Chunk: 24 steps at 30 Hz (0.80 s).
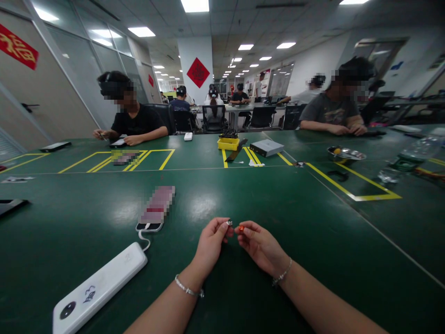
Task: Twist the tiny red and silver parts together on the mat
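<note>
My left hand [212, 239] pinches a small silvery piece [229, 223] between thumb and forefinger. Close beside it, my right hand [259, 243] is closed on a small orange piece [241, 228]. Both pieces are too small for me to tell their kind. The fingertips of the two hands nearly meet above the green table [222, 292], and the pieces look slightly apart. Each wrist wears a silvery bracelet.
Left of my hands lie a white power bank [100, 285] and a phone [158, 206] joined by a cable. Farther off are a yellow box [228, 143], a grey box [267, 148], a metal bowl [346, 155] and a plastic bottle [417, 150]. Two people sit across the table.
</note>
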Each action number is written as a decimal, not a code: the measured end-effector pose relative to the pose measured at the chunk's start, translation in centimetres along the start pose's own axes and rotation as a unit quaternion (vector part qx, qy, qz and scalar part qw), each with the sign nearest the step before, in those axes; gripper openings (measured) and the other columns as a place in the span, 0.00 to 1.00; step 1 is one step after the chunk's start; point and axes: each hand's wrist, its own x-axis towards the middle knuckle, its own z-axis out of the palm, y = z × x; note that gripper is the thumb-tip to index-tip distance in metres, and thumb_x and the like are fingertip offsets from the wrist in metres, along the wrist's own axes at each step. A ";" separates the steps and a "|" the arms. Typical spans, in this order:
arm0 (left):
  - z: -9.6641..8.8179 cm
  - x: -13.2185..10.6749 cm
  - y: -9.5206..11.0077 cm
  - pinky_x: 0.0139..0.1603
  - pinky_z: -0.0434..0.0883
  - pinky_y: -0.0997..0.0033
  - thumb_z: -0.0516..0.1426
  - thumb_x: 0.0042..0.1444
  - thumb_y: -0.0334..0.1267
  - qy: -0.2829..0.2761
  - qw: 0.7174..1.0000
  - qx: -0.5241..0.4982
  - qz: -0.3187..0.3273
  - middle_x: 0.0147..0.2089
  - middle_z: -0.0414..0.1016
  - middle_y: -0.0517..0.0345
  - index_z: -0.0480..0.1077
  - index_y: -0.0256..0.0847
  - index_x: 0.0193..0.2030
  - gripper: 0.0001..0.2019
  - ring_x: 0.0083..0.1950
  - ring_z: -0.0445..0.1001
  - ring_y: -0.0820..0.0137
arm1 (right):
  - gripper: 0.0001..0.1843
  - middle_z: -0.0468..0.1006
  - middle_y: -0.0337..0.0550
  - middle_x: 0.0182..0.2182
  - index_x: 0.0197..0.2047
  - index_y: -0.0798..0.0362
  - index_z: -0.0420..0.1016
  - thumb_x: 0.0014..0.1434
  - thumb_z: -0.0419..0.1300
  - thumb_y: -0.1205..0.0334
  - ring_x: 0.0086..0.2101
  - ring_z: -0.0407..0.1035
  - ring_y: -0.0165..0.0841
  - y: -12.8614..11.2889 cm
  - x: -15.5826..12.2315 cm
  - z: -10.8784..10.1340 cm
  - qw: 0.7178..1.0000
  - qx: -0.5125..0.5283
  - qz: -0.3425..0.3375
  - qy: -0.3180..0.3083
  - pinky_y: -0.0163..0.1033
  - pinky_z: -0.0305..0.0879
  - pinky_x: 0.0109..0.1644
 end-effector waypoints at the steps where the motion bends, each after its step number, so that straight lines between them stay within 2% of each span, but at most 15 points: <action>1: 0.0 0.0 0.0 0.29 0.63 0.76 0.53 0.52 0.40 0.000 1.000 -0.005 -0.002 0.28 0.70 0.59 0.66 0.36 0.38 0.10 0.30 0.68 0.74 | 0.11 0.76 0.41 0.30 0.31 0.55 0.69 0.42 0.65 0.66 0.27 0.68 0.25 -0.1 -0.1 0.1 1.000 -0.002 0.003 0.001 0.31 0.64 0.34; 6: 0.0 -0.2 0.2 0.33 0.63 0.76 0.54 0.50 0.36 0.006 1.000 -0.009 0.017 0.29 0.70 0.62 0.66 0.38 0.37 0.07 0.32 0.68 0.75 | 0.09 0.76 0.42 0.30 0.31 0.56 0.69 0.45 0.63 0.63 0.26 0.68 0.25 -0.3 -0.3 0.5 1.000 -0.013 0.006 0.003 0.32 0.63 0.33; 11: -0.2 -0.1 -0.2 0.36 0.63 0.75 0.55 0.49 0.34 0.005 0.999 0.008 0.040 0.31 0.70 0.62 0.67 0.40 0.36 0.07 0.34 0.68 0.73 | 0.09 0.76 0.41 0.30 0.26 0.55 0.67 0.42 0.65 0.65 0.27 0.68 0.24 -0.1 -0.2 0.4 1.000 -0.015 -0.015 0.003 0.32 0.63 0.34; 15: -0.2 -0.2 -0.1 0.38 0.64 0.73 0.54 0.51 0.36 -0.004 0.999 0.025 0.036 0.31 0.70 0.60 0.67 0.39 0.37 0.07 0.35 0.68 0.72 | 0.11 0.76 0.40 0.33 0.30 0.54 0.69 0.42 0.65 0.64 0.28 0.68 0.24 0.1 0.1 0.3 0.996 -0.052 -0.062 0.048 0.33 0.64 0.36; 18: 0.0 -0.3 -0.1 0.39 0.64 0.72 0.54 0.51 0.36 -0.021 0.999 0.021 0.033 0.31 0.71 0.59 0.68 0.38 0.37 0.07 0.35 0.69 0.72 | 0.13 0.75 0.42 0.35 0.35 0.54 0.71 0.43 0.64 0.62 0.33 0.69 0.27 0.3 0.3 0.4 0.987 -0.093 -0.103 0.083 0.36 0.63 0.41; 24: 0.5 -0.6 -0.3 0.39 0.65 0.70 0.56 0.49 0.35 -0.049 0.997 0.032 0.049 0.32 0.72 0.58 0.67 0.37 0.35 0.06 0.35 0.69 0.71 | 0.09 0.74 0.42 0.39 0.32 0.53 0.71 0.45 0.62 0.61 0.40 0.67 0.33 0.9 0.3 1.2 0.976 -0.131 -0.165 0.063 0.41 0.63 0.46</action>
